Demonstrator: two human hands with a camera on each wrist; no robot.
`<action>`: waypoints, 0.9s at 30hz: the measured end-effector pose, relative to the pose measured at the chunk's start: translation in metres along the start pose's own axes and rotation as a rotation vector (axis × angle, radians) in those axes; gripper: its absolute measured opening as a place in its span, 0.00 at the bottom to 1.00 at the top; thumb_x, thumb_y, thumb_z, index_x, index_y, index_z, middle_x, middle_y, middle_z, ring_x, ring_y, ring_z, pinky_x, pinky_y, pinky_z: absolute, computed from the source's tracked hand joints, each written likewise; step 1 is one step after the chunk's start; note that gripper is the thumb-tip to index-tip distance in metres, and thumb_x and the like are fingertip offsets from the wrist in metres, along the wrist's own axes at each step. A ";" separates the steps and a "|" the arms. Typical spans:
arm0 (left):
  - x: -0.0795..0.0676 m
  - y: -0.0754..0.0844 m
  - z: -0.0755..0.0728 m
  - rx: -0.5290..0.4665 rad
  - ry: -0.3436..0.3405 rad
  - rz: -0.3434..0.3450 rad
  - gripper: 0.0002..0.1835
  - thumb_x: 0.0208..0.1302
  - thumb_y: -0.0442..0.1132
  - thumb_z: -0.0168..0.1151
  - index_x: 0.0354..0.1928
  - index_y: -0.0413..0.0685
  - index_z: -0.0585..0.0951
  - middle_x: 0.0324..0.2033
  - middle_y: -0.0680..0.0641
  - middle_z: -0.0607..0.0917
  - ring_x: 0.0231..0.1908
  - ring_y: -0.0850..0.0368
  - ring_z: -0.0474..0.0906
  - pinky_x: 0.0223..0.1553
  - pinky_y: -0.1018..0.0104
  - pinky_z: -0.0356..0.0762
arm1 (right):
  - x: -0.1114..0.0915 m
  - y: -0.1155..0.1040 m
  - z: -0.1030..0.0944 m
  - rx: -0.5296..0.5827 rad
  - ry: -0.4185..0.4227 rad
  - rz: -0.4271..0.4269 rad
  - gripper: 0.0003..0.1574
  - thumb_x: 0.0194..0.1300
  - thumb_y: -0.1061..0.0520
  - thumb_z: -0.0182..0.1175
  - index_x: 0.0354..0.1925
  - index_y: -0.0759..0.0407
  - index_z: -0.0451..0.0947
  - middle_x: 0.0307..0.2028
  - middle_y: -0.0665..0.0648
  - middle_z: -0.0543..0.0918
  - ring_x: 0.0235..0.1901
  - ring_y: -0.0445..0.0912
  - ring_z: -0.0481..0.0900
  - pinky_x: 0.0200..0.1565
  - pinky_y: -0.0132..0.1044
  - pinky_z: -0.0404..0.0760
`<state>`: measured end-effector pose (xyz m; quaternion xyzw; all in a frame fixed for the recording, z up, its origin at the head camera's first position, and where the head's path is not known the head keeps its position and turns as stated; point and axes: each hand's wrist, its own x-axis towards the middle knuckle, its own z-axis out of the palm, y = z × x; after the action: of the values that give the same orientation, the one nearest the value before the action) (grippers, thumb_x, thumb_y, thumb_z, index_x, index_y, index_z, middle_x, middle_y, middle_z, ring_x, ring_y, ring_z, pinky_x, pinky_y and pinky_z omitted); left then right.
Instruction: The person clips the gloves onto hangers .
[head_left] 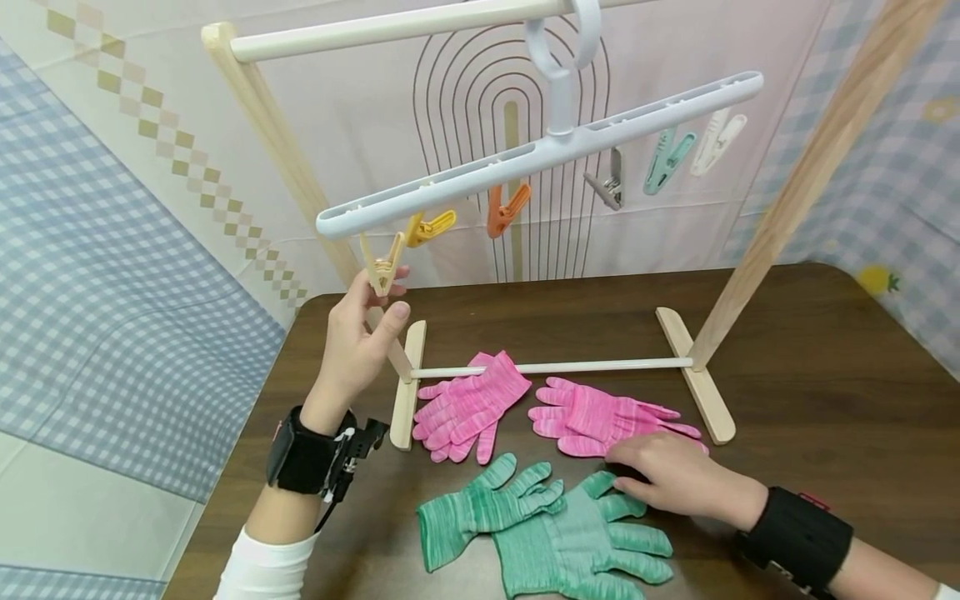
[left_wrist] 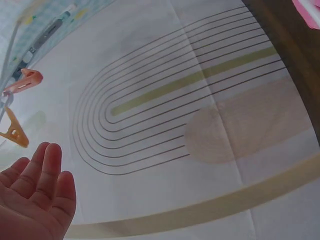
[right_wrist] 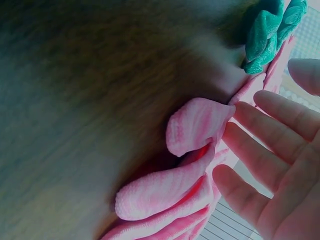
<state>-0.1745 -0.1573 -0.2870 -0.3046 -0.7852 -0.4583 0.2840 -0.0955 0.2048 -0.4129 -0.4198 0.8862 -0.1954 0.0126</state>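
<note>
Home-like corner, dark wooden table (head_left: 825, 392), blue gingham cloth (head_left: 120, 208), pale arch-patterned backdrop (head_left: 360, 125)

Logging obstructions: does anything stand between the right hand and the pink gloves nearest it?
Nothing visible does. The right hand is right at those pink gloves, its fingertips beside them in the wrist view. The green gloves lie on the near side, off that path.

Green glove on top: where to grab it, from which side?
The green glove on top is probably best pinched by its cuff, coming from the person's left: that broad end points left, clear of the other green glove, while fingers lap over it.
</note>
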 end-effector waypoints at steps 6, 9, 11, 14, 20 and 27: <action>0.006 0.008 -0.002 -0.035 -0.002 -0.001 0.24 0.63 0.44 0.50 0.61 0.47 0.65 0.49 0.40 0.78 0.42 0.53 0.75 0.41 0.55 0.73 | 0.001 -0.002 -0.001 0.009 0.002 0.009 0.04 0.57 0.54 0.59 0.33 0.48 0.74 0.26 0.37 0.70 0.26 0.33 0.67 0.28 0.34 0.73; 0.009 0.011 -0.003 -0.038 -0.006 0.000 0.24 0.64 0.44 0.50 0.61 0.47 0.65 0.49 0.39 0.77 0.43 0.52 0.76 0.41 0.59 0.74 | 0.001 -0.001 -0.001 0.010 -0.001 0.018 0.04 0.57 0.54 0.59 0.34 0.49 0.74 0.27 0.37 0.71 0.27 0.33 0.68 0.29 0.35 0.74; 0.011 0.012 -0.004 -0.044 -0.006 0.006 0.23 0.65 0.45 0.49 0.61 0.48 0.65 0.50 0.39 0.77 0.43 0.51 0.76 0.42 0.59 0.73 | 0.000 -0.001 -0.001 0.010 -0.001 0.022 0.05 0.57 0.54 0.59 0.35 0.50 0.75 0.28 0.38 0.73 0.28 0.33 0.69 0.30 0.37 0.75; 0.012 0.014 -0.006 -0.057 -0.003 0.019 0.22 0.65 0.44 0.48 0.60 0.47 0.65 0.49 0.39 0.77 0.43 0.50 0.76 0.43 0.56 0.73 | 0.000 -0.001 0.000 0.012 0.000 0.020 0.05 0.57 0.54 0.59 0.35 0.50 0.75 0.29 0.38 0.74 0.29 0.33 0.70 0.31 0.38 0.76; 0.015 0.016 -0.008 -0.070 0.003 0.030 0.21 0.66 0.42 0.47 0.60 0.46 0.66 0.49 0.40 0.77 0.43 0.51 0.76 0.45 0.54 0.73 | -0.001 0.000 0.001 0.016 0.004 0.021 0.06 0.57 0.55 0.59 0.36 0.50 0.75 0.30 0.39 0.74 0.30 0.33 0.71 0.31 0.38 0.76; 0.018 0.019 -0.010 -0.060 0.015 0.016 0.21 0.67 0.44 0.46 0.59 0.44 0.66 0.48 0.41 0.77 0.43 0.51 0.76 0.43 0.65 0.72 | -0.001 0.000 0.002 0.015 0.005 0.026 0.07 0.57 0.55 0.59 0.37 0.51 0.76 0.31 0.41 0.76 0.31 0.34 0.72 0.32 0.39 0.77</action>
<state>-0.1707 -0.1542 -0.2592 -0.3159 -0.7665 -0.4817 0.2841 -0.0943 0.2053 -0.4145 -0.4076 0.8901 -0.2032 0.0160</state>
